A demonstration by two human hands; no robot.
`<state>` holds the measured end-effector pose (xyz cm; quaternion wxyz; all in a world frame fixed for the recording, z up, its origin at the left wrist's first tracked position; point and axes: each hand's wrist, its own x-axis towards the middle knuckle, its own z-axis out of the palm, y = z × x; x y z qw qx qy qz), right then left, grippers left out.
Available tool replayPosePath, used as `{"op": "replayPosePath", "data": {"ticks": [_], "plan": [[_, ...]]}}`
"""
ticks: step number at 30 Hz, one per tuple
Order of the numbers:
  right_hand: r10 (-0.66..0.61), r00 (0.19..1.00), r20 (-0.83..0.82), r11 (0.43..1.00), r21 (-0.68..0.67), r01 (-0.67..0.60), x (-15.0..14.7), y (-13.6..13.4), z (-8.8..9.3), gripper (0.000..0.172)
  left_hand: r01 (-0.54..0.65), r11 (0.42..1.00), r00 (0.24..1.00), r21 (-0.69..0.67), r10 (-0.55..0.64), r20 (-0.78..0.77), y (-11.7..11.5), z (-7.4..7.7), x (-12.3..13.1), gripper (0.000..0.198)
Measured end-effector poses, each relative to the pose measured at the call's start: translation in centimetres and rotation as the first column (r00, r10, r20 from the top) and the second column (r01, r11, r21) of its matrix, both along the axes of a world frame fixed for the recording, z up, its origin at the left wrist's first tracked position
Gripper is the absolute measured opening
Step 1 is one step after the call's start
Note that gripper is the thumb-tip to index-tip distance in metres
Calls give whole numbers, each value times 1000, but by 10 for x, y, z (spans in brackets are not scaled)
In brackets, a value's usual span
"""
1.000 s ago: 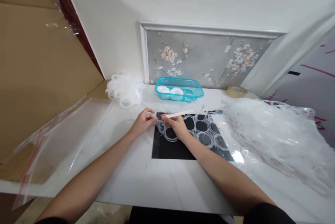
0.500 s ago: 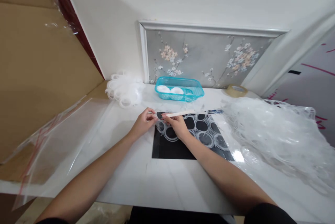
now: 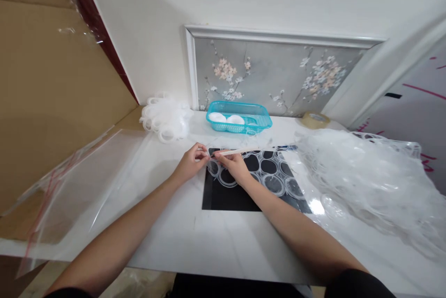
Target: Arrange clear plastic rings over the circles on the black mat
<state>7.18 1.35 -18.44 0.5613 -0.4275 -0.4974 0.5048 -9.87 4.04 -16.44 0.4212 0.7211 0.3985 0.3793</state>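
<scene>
My left hand (image 3: pixel 192 163) is closed in a pinch at the edge of a thin clear plastic ring (image 3: pixel 213 168), which hangs near its fingertips. My right hand (image 3: pixel 234 164) grips a slim tool with a long pale handle (image 3: pixel 240 151). Its small dark tip points left and almost meets the left fingertips; its exact kind is too small to tell. Beneath and beside the right hand, several clear rings (image 3: pixel 273 184) lie spread over a black mat (image 3: pixel 230 201). Fingers partly hide the ring's upper edge.
Behind the hands stands a blue translucent basket (image 3: pixel 239 105) with white round pieces (image 3: pixel 235 123). White rings (image 3: pixel 165 119) are heaped at back left, and a large pile of clear rings (image 3: pixel 369 182) covers the right. A tape roll (image 3: pixel 315 120), a plastic bag (image 3: pixel 87 182) and cardboard (image 3: pixel 52 102) flank the table.
The pale tool has tilted slightly, its handle lying a little flatter. Both hands stay in nearly the same place, still at the ring.
</scene>
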Motion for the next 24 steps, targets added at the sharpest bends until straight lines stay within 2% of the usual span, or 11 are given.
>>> {"op": "replayPosePath", "data": {"ticks": [7,11,17,24], "plan": [[11,1000,11,1000,23,-11,-1,0,0,34,2,1000,999,31,-1,-33,0,-1,0,21],[0,1000,26,996,88,-2,-4,-2,-4,29,-12,998,998,55,16,-67,-1,-1,0,19],[-47,987,157,983,182,18,-5,-3,-9,22,-34,996,993,87,43,-112,-1,-3,1,18],[-105,939,329,959,283,8,-5,-10,-2,17,-21,996,992,84,31,-119,-2,-6,2,19]]}}
